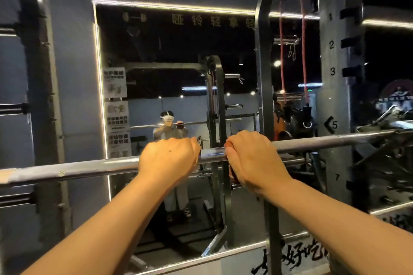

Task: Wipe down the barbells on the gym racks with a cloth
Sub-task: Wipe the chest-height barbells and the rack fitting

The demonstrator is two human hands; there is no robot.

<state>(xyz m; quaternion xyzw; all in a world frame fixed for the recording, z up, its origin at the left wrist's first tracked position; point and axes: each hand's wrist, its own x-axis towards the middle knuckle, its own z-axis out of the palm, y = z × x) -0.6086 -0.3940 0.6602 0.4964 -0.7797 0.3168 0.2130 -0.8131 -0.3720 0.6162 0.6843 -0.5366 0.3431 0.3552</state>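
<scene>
A long steel barbell [89, 166] runs across the view from lower left to upper right, resting in the rack. My left hand [167, 158] grips the bar from above near its middle. Just to its right, my right hand [252, 156] grips the bar too, with a dark reddish cloth [231, 174] wrapped under the palm; only a small edge of the cloth shows at the fingers. A short shiny stretch of bar lies between the two hands.
A grey rack upright [335, 96] with numbered holes stands at the right, another upright [264, 73] behind the bar. Red resistance bands [302, 51] hang from the top. A wall mirror [167, 62] ahead reflects a person and the rack.
</scene>
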